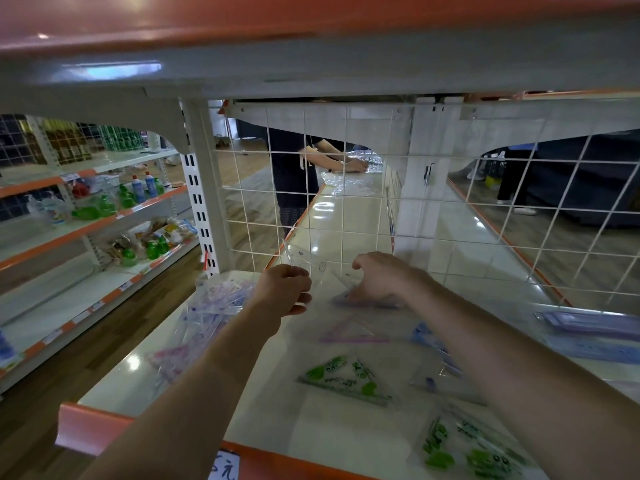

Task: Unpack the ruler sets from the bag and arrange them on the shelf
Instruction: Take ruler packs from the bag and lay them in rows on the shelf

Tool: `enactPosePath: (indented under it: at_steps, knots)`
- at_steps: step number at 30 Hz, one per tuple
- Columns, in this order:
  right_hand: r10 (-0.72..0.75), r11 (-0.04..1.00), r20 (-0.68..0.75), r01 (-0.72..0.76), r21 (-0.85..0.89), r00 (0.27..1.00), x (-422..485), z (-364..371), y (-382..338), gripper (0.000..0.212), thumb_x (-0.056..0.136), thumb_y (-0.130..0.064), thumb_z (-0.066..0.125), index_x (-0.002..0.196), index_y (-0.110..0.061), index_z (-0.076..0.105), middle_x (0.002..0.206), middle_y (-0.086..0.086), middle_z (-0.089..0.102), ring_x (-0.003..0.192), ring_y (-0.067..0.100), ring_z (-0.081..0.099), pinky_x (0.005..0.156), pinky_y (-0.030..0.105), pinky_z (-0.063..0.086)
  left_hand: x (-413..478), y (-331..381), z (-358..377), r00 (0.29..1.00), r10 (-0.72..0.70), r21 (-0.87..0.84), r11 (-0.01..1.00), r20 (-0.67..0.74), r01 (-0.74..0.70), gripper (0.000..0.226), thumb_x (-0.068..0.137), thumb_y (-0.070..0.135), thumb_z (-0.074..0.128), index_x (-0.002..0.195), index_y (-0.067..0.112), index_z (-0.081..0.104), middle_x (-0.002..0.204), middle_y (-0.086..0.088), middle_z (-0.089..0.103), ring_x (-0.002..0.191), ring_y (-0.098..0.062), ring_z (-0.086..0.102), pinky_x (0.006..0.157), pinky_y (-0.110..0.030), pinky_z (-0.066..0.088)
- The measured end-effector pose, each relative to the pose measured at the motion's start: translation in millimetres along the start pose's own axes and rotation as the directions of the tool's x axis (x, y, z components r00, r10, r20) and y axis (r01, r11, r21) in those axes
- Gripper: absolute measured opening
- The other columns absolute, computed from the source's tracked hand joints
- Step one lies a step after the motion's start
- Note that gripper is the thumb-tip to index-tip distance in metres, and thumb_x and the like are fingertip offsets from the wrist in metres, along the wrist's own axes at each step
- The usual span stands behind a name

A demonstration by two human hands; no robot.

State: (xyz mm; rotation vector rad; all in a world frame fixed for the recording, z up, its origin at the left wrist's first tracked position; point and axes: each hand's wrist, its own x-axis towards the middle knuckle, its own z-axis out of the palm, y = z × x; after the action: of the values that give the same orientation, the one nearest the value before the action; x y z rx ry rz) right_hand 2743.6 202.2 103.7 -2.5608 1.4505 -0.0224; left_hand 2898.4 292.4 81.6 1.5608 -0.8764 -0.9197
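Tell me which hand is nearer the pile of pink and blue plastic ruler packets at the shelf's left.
Left. The left hand is just right of the pile; the right hand lies farther right.

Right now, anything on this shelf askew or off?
The green set mid-shelf lies skewed to the shelf edge, and the pink sets on the left are a loose, overlapping heap. No visible damage.
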Motion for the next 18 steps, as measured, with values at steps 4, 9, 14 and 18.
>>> enactPosePath:
  at_steps: [4,9,14,18]
  knots:
    - [-0.057,0.997,0.059,0.059,-0.04,0.997,3,-2,4,0.07,0.079,-0.048,0.069,0.14,-0.027,0.041,0.142,0.002,0.037,0.13,0.023,0.035,0.105,0.042,0.037,-1,1,-1,1.0,-0.006,-0.02,1.0,0.003,0.006,0.009,0.088,0.001,0.057,0.087,0.008,0.061,0.074,-0.008,0.06,0.06,-0.016,0.06,0.049,-0.024,0.05]
    - [-0.094,0.994,0.15,0.102,-0.044,0.984,1,10,8,0.06,0.088,-0.022,0.06,0.143,-0.026,0.038,0.145,0.002,0.035,0.133,0.024,0.037,0.107,0.04,0.036,-2,3,0,0.999,-0.047,-0.104,0.993,0.014,0.048,0.012,0.09,0.001,0.055,0.083,0.008,0.061,0.071,-0.008,0.056,0.062,-0.019,0.06,0.057,-0.031,0.056]
    - [-0.138,0.958,-0.067,0.15,0.246,0.988,-8,2,5,0.042,0.095,-0.022,0.053,0.136,-0.019,0.048,0.141,0.002,0.045,0.126,0.019,0.045,0.103,0.032,0.038,-6,3,5,0.997,-0.067,-0.135,0.988,0.043,0.073,0.01,0.087,-0.001,0.059,0.086,0.008,0.061,0.075,-0.009,0.061,0.065,-0.018,0.061,0.06,-0.03,0.057]
    - [-0.081,0.615,-0.071,0.106,0.781,0.994,-19,-12,-9,0.023,0.098,-0.018,0.049,0.117,-0.011,0.06,0.104,0.009,0.067,0.089,0.017,0.065,0.083,0.035,0.054,-12,6,13,0.99,-0.077,-0.17,0.981,0.115,0.096,0.012,0.084,-0.004,0.061,0.091,0.007,0.06,0.078,-0.009,0.066,0.067,-0.018,0.062,0.056,-0.027,0.055]
